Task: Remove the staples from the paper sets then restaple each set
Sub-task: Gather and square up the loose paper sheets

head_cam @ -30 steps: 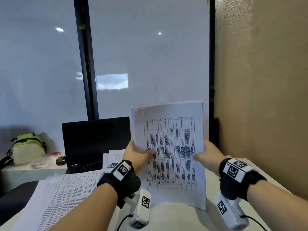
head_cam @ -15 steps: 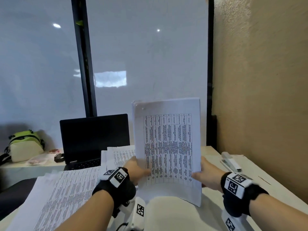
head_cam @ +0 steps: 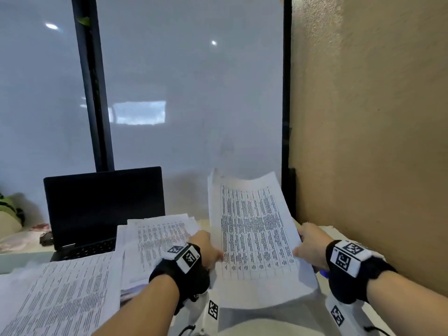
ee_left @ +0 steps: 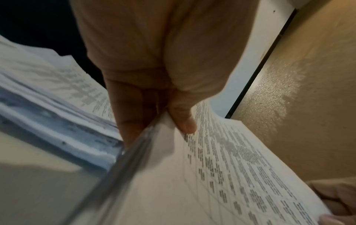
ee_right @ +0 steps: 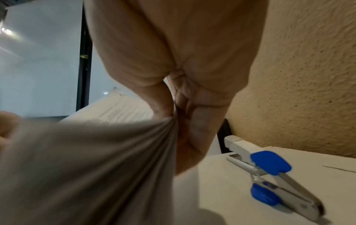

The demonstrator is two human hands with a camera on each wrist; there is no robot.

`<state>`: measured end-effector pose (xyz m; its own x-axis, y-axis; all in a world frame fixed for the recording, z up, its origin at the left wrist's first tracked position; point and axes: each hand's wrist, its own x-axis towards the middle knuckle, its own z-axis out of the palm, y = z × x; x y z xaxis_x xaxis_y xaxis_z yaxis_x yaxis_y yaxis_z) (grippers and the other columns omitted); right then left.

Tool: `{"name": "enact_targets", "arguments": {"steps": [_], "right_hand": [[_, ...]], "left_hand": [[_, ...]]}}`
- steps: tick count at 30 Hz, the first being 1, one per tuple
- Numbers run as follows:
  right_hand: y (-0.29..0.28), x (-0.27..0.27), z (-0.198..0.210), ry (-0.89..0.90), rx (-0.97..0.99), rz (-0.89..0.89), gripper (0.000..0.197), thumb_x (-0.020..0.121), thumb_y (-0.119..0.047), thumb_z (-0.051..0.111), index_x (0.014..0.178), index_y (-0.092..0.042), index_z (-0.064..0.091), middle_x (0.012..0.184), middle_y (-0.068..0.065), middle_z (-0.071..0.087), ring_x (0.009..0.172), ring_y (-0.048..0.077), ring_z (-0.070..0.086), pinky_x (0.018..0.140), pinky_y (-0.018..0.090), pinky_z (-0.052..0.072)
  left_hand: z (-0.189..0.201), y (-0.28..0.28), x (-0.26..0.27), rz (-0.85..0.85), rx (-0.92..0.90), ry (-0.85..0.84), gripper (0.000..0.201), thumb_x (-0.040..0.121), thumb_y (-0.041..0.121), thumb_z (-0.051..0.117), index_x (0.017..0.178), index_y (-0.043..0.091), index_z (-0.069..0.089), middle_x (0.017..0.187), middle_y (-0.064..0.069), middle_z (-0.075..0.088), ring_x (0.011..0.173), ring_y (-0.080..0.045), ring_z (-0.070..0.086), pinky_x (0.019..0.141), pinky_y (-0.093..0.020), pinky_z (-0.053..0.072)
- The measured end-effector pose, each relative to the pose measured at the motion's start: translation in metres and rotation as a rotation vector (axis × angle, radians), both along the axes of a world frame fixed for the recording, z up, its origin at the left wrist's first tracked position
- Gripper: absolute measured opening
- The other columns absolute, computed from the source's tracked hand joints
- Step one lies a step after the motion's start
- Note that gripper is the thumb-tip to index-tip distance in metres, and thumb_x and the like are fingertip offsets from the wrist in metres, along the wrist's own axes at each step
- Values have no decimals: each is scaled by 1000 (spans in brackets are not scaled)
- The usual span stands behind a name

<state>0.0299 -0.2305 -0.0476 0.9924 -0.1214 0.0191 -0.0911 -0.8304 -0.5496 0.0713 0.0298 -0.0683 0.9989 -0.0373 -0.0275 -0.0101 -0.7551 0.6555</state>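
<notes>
Gripping a paper set (head_cam: 254,238) by its two side edges, the left hand (head_cam: 206,248) and right hand (head_cam: 311,246) hold it tilted above the right part of the worktop (head_cam: 252,328) in the head view. Its top edge leans away toward the frosted window (head_cam: 189,93). More printed sheets (head_cam: 157,241) lie stacked just left of it, a larger pile (head_cam: 60,294) covers the near left corner, and a laptop (head_cam: 104,204) stands at the back edge.

From the left wrist, the left hand (ee_left: 154,76) has its thumb on the printed face and its fingers (ee_left: 133,115) behind the paper set (ee_left: 221,175), pinching the edge.

From the right wrist, the right hand (ee_right: 179,76) pinches the bunched edge of the paper set (ee_right: 86,167) between thumb and fingers. A stapler (ee_right: 273,179) with blue pads lies on the worktop (ee_right: 221,197) near the right edge, beside the textured wall (ee_right: 298,76).
</notes>
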Motion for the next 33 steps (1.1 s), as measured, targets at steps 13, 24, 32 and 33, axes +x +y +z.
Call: {"name": "enact_targets", "arguments": {"steps": [13, 24, 32, 33], "right_hand": [[29, -1, 17, 91, -221, 256, 31, 93, -23, 59, 123, -20, 63, 124, -5, 62, 112, 10, 56, 87, 17, 41], [117, 41, 7, 129, -174, 393, 47, 93, -33, 57, 134, -10, 53, 125, 7, 61, 107, 23, 63, 88, 32, 53], [167, 98, -14, 278, 29, 271, 62, 94, -50, 49, 129, 1, 48, 110, 12, 57, 102, 29, 65, 94, 43, 52], [174, 104, -17, 279, 22, 262, 61, 94, -51, 48, 128, 0, 48, 110, 12, 58, 102, 29, 64, 93, 41, 52]], "left_hand": [[3, 13, 9, -3, 243, 139, 31, 88, 20, 67, 113, 0, 67, 105, -11, 72, 87, -24, 70, 84, -35, 58], [16, 137, 18, 236, 581, 105, 44, 83, 43, 71, 115, 14, 64, 112, -1, 68, 104, -19, 64, 93, -31, 52], [-8, 193, 31, 160, 560, 264, 45, 73, 47, 78, 107, 17, 71, 106, 2, 71, 100, -15, 66, 91, -31, 54], [-8, 197, 33, 151, 552, 264, 44, 73, 44, 79, 106, 16, 72, 106, 1, 71, 101, -16, 66, 91, -31, 54]]}}
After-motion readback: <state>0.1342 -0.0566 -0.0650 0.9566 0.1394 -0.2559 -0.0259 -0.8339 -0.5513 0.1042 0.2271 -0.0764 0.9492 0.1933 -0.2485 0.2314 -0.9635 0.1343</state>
